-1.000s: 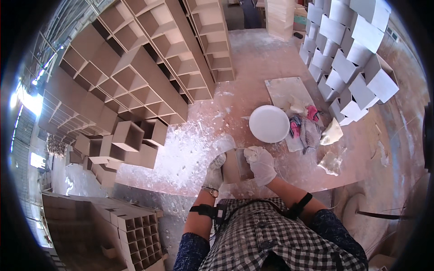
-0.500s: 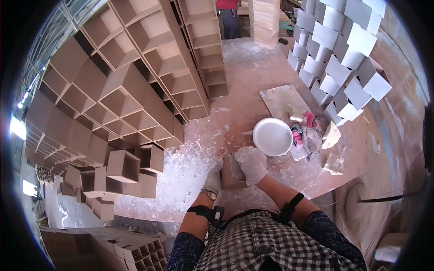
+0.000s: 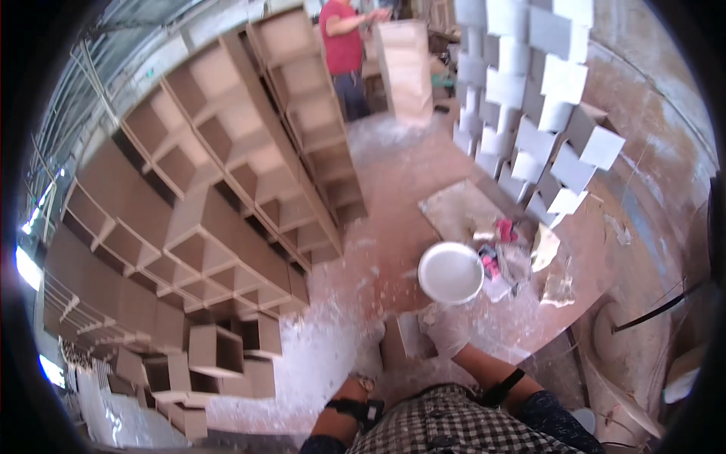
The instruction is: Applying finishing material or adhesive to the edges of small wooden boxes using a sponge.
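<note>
Dusty floor (image 3: pixel 393 197), upright brown slab (image 3: pixel 395 344) between hands, long axis vertical.

Left hand (image 3: pixel 368 356): white with dust, merges with the pale powder on the floor; fingers not separable. Right hand (image 3: pixel 445 333): gloved, motion-blurred, grip on the brown block (image 3: pixel 398 342) unclear. Block's lower end hidden behind the checked shirt (image 3: pixel 454 424). Person in red (image 3: pixel 344 45): head cut by the top edge. Items beside the white bowl (image 3: pixel 451 272): too small to identify
</note>
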The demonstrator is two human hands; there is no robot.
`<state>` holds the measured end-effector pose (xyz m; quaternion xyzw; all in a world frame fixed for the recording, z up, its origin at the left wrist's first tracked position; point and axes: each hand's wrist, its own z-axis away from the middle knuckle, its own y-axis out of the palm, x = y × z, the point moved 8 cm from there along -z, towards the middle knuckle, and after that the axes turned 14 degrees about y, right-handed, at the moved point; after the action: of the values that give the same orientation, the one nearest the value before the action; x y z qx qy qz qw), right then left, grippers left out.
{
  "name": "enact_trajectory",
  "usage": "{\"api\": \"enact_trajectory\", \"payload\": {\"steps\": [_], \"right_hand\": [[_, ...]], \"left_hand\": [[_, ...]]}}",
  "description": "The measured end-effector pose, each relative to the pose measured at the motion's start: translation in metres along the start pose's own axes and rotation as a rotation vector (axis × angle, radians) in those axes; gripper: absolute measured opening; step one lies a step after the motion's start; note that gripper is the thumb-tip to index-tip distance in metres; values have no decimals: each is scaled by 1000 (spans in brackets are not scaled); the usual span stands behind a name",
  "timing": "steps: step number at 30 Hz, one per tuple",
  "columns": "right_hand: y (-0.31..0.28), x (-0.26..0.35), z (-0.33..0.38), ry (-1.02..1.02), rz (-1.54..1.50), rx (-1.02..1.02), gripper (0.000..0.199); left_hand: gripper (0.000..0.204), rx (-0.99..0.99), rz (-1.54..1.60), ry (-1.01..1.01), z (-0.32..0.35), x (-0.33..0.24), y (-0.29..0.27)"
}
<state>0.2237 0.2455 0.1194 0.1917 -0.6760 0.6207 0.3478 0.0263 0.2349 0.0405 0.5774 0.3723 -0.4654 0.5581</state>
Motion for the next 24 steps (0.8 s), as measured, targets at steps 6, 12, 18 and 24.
{"api": "enact_trajectory", "payload": {"steps": [6,12,18,24], "right_hand": [[6,14,12,9,29,73,15],[2,30,43,-385,-316,45,22],[22,38,63,-390,-26,323,21],[27,24,61,-279,271,264,24]], "left_hand": [[47,12,110,-28,-5,33,-23],[46,55,355,-76,-49,65,-25],[49,41,207,-34,-40,57,-48],[53,67,213,-87,-6,-16,31]]}}
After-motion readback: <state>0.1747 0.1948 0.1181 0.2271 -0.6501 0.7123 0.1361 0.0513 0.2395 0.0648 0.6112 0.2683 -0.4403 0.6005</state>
